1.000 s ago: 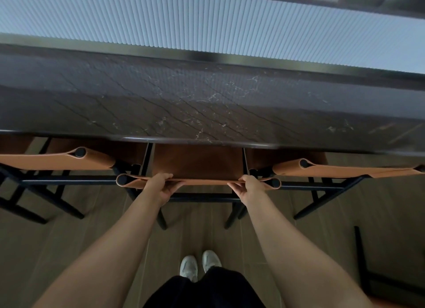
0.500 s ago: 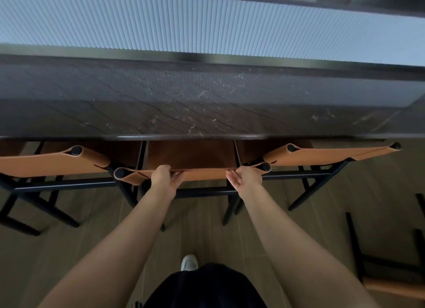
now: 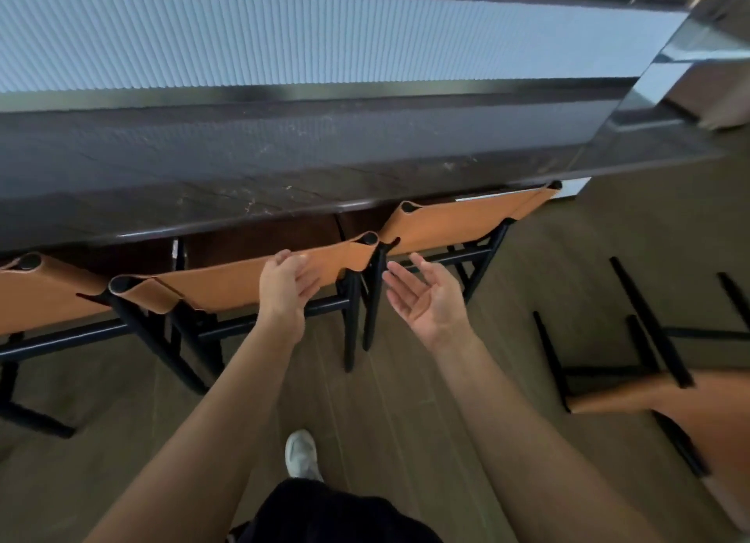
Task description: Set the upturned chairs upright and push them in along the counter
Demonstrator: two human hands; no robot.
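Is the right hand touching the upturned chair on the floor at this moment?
Apart. The head view shows bare floor between the open right hand and the upturned chair, which lies farther to the right.

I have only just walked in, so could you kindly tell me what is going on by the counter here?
A person stands at the dark counter. The middle chair, the left chair and the right chair stand upright, pushed in. The person's left hand rests loosely against the middle chair's tan backrest; the right hand is open, palm up, touching nothing. An upturned chair lies on the floor to the right, legs up, not yet righted.
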